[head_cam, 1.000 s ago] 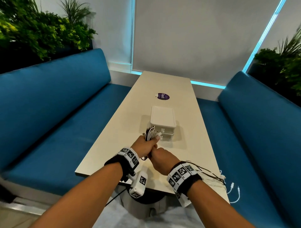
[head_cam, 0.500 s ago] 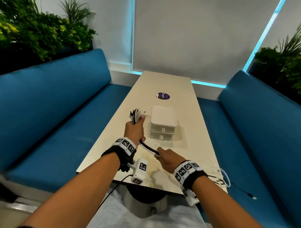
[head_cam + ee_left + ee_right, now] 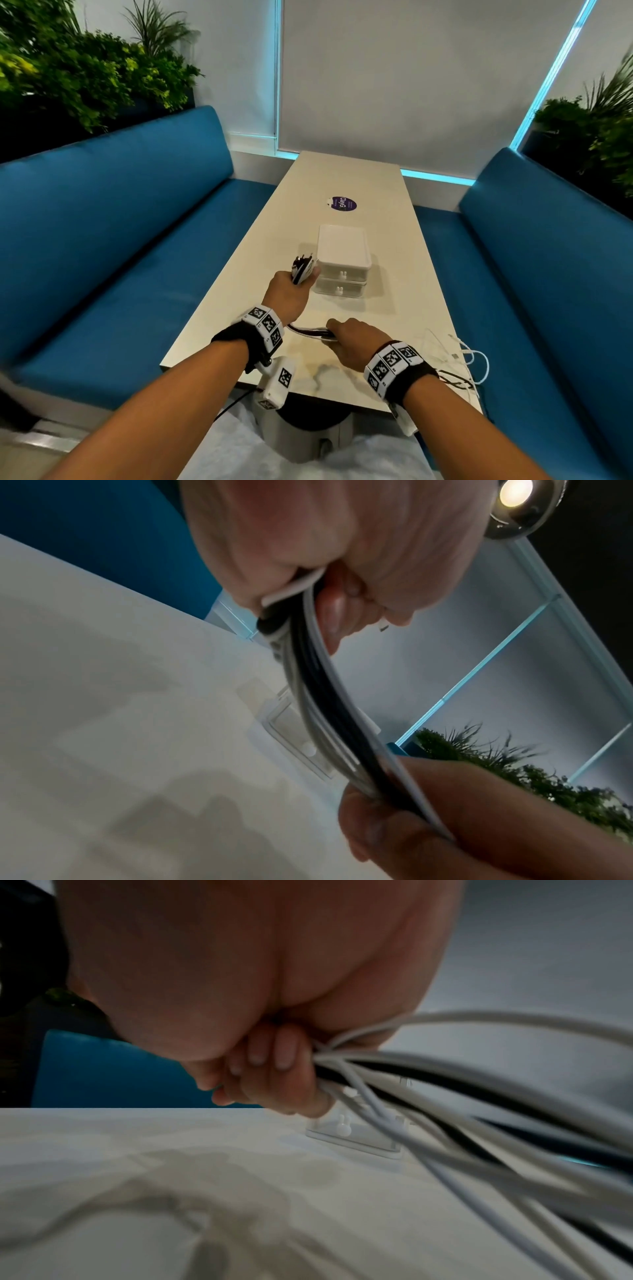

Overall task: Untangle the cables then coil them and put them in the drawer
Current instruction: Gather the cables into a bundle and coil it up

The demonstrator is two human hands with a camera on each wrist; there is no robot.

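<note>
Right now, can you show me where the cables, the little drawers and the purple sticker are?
cables [image 3: 302, 269]: head view, the ends sticking up from the left hand.
drawers [image 3: 342, 274]: head view, the upper drawer's front.
sticker [image 3: 342, 204]: head view, its middle.

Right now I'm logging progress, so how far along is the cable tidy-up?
Early to midway. Done: the cable bundle is gathered off the table. In hand: the left hand grips one end, the right hand grips farther along. Left: loose cable ends trail over the table's edge, nothing is coiled, and both drawers of the drawer unit look closed.
</note>
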